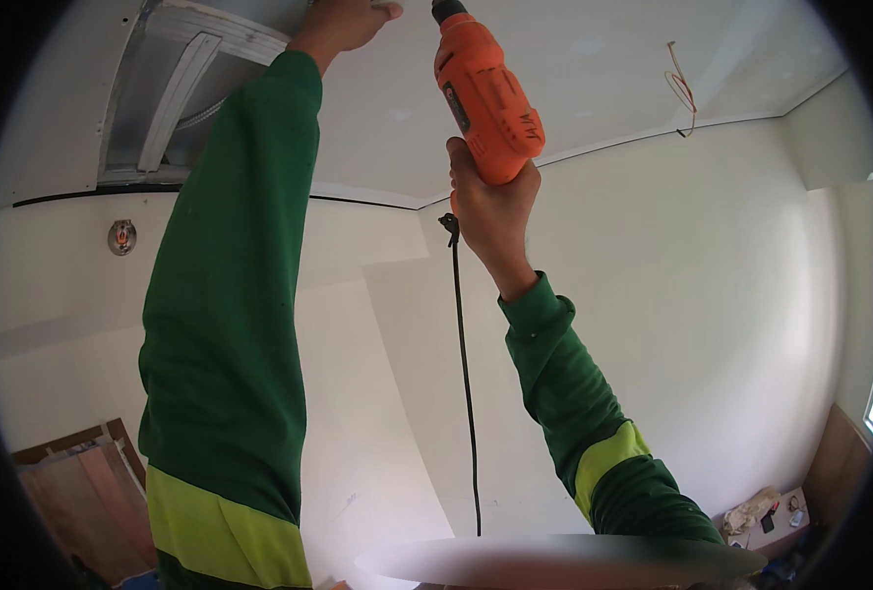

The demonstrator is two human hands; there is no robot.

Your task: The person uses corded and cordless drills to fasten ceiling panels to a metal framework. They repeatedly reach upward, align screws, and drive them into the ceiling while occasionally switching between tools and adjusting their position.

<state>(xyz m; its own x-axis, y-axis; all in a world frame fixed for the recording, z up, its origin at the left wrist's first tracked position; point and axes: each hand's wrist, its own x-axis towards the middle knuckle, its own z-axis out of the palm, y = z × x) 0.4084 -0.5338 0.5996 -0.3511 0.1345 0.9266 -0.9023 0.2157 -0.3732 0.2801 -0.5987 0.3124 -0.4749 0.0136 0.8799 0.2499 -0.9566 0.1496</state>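
My right hand point(495, 211) is wrapped round the handle of an orange corded power drill point(492, 103), raised toward the ceiling. Its black chuck points up and is cut off by the top edge, so the tip is hidden. From the bottom of the grip a black cord point(464, 374) hangs straight down. My left hand point(346, 24) reaches up close to the ceiling panel, beside the opening. Its thumb points right, while the other fingers run out of the picture at the top, so whether it holds anything does not show.
A rectangular ceiling opening point(176, 98) with pale framing lies at upper left. Orange wires point(687, 88) dangle from the ceiling at right. A round fixture point(121, 237) sits on the left wall. Wooden panels point(92, 501) lean at lower left; a small table point(776, 526) holds items at lower right.
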